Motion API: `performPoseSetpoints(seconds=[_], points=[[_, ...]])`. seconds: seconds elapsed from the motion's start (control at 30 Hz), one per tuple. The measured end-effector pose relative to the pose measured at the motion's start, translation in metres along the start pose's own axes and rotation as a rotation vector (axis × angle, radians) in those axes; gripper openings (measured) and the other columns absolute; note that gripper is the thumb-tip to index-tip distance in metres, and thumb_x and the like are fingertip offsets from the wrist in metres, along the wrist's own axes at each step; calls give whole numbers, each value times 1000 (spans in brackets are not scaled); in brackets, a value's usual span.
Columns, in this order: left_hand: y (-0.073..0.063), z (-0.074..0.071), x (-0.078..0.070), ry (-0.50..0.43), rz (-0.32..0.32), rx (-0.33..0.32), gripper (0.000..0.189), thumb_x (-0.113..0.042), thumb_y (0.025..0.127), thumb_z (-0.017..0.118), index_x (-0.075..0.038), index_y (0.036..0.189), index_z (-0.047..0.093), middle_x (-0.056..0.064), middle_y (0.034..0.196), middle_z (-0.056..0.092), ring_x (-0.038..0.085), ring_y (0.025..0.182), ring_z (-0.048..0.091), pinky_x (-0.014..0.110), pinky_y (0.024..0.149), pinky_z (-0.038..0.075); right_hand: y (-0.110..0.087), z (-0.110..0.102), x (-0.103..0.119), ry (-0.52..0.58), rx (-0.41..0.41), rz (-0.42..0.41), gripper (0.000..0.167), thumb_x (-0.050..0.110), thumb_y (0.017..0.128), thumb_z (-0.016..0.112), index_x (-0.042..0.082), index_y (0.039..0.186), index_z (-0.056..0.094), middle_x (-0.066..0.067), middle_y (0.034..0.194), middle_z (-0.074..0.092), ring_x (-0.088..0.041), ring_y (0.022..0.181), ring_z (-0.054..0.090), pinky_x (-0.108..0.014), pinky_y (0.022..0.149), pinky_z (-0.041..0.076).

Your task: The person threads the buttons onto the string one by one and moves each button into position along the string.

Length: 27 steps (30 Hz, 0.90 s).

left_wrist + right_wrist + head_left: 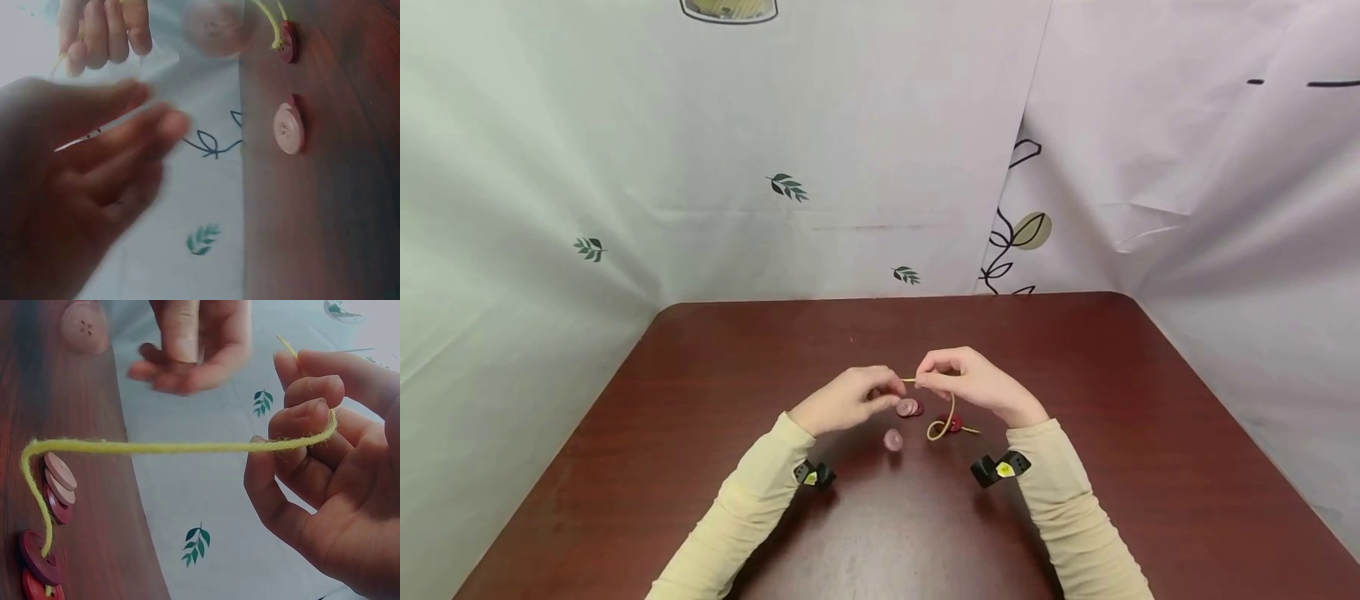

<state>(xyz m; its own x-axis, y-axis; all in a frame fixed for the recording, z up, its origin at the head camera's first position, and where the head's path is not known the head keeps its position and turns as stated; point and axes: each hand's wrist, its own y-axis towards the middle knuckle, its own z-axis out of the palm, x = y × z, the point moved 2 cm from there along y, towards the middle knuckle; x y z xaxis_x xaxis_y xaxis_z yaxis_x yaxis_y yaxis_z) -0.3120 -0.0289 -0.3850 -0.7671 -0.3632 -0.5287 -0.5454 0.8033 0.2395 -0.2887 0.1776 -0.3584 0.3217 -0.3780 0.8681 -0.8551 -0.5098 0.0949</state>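
My right hand point(973, 383) pinches a yellow cord point(156, 448) near its tip, which sticks up past thumb and forefinger in the right wrist view. The cord also passes round the other fingers and hangs in a loop to the table. A dark red button point(39, 555) and a red button point(37, 586) are threaded on it. My left hand point(853, 398) is just left of the cord's tip, blurred, fingers bent, thumb and fingers parted with nothing visible between them. Below it, a blurred pale pink button point(892, 440) appears tilted, apart from the others.
Two overlapping pink buttons point(60, 472) and a dark red button point(57, 505) lie together on the brown table point(737, 350), beyond the threaded ones. White patterned sheeting point(880, 150) hangs behind the table and along both sides.
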Motion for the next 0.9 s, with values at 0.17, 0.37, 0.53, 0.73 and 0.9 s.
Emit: performPoseSetpoints(seconds=[0.17, 0.37, 0.53, 0.73, 0.9], points=[[-4, 13, -10, 88, 14, 302, 43, -34, 82, 77, -11, 115, 64, 3, 118, 63, 20, 109, 62, 25, 92, 48, 0, -3, 1, -4, -15, -3, 9, 15, 93, 62, 7, 89, 66, 1, 61, 47, -10, 57, 45, -23, 55, 36], [-6, 36, -18, 220, 57, 431, 44, -36, 73, 84, -18, 106, 61, 2, 109, 58, 13, 97, 57, 18, 86, 44, 0, -3, 0, 4, -7, 11, 10, 14, 93, 61, 6, 91, 66, 2, 62, 47, -8, 58, 45, -22, 55, 36], [-4, 49, -24, 321, 113, 375, 41, -39, 75, 81, -20, 106, 62, -1, 98, 54, 9, 81, 55, 17, 80, 46, -1, -3, 0, 1, -3, 17, 10, 14, 94, 61, 7, 90, 66, 2, 62, 46, -13, 58, 45, -22, 55, 34], [1, 61, -32, 344, 176, 380, 30, -34, 83, 75, -19, 106, 63, -4, 101, 58, 5, 85, 56, 13, 79, 44, 0, -5, -2, -6, -4, 8, 10, 14, 93, 61, 6, 90, 65, 1, 61, 46, -18, 58, 45, -22, 56, 35], [3, 66, -32, 305, 146, 400, 11, -14, 85, 72, -15, 92, 63, -5, 91, 59, 1, 78, 54, 7, 70, 37, 0, -4, -3, -5, -7, 12, 9, 14, 93, 61, 8, 88, 65, 2, 61, 46, -18, 58, 44, -22, 56, 35]])
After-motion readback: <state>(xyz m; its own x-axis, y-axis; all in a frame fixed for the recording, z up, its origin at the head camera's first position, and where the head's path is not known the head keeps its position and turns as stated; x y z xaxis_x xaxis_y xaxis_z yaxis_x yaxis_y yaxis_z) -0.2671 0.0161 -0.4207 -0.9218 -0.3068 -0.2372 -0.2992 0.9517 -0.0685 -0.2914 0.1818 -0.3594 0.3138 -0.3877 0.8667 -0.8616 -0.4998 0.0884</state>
